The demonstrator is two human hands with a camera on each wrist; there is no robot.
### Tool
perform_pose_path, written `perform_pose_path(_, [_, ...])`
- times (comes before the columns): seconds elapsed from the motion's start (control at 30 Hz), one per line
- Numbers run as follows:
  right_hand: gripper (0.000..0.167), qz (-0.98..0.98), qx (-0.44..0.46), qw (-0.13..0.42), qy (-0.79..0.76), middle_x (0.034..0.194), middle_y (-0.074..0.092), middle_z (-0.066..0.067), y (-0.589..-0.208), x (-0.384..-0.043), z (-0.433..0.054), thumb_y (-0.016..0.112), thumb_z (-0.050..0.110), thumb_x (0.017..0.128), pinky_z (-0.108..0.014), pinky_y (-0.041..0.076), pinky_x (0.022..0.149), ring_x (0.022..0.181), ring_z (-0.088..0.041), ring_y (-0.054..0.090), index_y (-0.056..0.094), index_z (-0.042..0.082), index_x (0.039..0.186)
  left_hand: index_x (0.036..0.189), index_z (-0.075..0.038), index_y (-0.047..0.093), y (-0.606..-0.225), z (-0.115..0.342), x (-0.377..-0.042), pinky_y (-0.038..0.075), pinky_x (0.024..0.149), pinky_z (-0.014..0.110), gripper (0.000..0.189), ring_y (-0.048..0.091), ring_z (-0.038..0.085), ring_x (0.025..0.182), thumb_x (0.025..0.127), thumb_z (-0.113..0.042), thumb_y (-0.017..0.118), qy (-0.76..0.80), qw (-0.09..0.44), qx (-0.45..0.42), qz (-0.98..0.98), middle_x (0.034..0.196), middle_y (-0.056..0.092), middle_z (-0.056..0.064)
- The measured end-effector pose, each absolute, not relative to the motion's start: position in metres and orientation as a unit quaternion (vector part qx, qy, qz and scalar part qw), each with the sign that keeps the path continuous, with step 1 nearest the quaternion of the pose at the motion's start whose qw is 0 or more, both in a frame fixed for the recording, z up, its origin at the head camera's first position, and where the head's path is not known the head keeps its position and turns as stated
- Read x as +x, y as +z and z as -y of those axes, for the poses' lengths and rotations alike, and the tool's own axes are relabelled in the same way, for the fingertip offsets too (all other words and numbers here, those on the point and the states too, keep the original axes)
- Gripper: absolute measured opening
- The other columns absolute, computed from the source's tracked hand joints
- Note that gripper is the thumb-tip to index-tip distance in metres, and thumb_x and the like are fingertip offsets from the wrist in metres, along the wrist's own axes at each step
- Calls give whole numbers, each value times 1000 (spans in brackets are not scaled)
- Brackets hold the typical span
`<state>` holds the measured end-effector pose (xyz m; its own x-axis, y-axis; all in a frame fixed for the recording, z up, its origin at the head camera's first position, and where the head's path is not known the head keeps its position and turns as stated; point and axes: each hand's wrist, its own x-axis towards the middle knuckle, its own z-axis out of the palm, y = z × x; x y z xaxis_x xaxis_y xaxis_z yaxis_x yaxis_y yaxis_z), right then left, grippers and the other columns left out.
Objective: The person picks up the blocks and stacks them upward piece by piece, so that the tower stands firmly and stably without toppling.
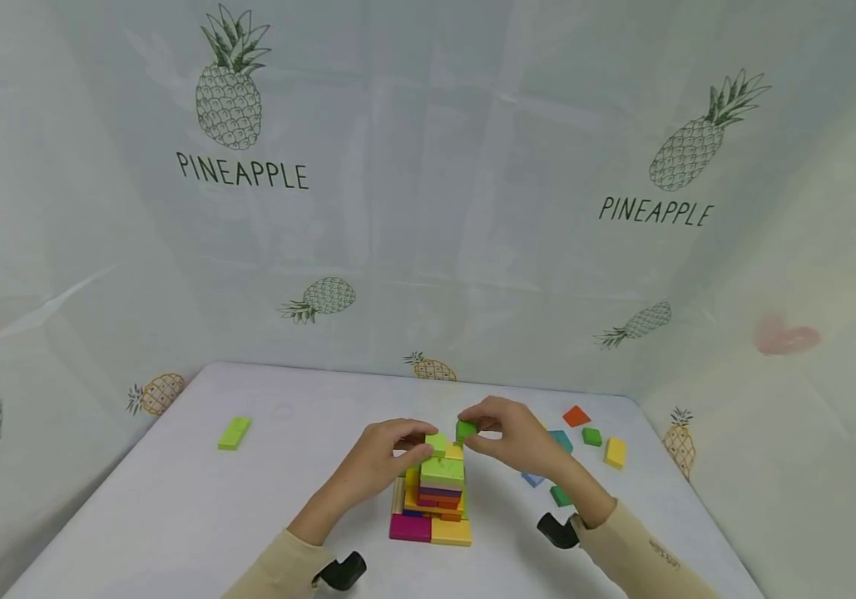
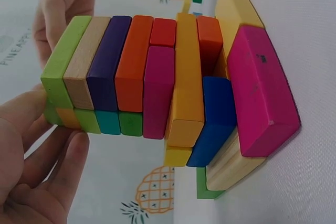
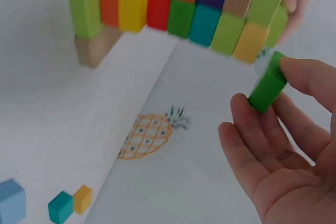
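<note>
A stacked tower of coloured wooden blocks (image 1: 442, 474) stands on the table, with magenta and yellow blocks at its base. My left hand (image 1: 386, 453) is at the top, holding a small light green block (image 1: 437, 445) between thumb and fingers. In the left wrist view, that block is partly hidden behind the hand and a larger lime block (image 2: 65, 61). My right hand (image 1: 513, 434) pinches a green block (image 3: 269, 83) between thumb and fingers. In the right wrist view this block is just off the tower's top, with a gap between them.
Right of the tower lie loose blocks, among them a red-orange one (image 1: 576, 416), a green one (image 1: 591, 437) and a yellow one (image 1: 616, 452). A lime block (image 1: 235, 433) lies far left on the white table (image 1: 173, 516). A pineapple-print curtain (image 1: 435, 208) hangs behind.
</note>
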<state>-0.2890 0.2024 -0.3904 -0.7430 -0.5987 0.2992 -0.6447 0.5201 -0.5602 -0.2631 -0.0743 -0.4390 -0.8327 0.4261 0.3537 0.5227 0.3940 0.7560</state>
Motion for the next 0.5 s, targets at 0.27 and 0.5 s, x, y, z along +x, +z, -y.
perform_pose_path(0.27, [28,870,355,16,341,112,73,5,-391,-272,-193,82,16,95,-28,59,96,98,-7,70,76,10,122,132,-21,73,-438,74,-262,58,96,26,32,71,9,108,104,-35,69,-470,49,-290,832,120,74,-10])
perform_pose_path(0.5, [29,869,336,28,363,114,74,5,-400,-270,-189,82,17,95,-38,60,99,100,-10,71,76,13,123,132,-24,73,-438,75,-263,59,97,26,31,71,9,108,104,-37,68,-468,51,-290,833,120,74,-12])
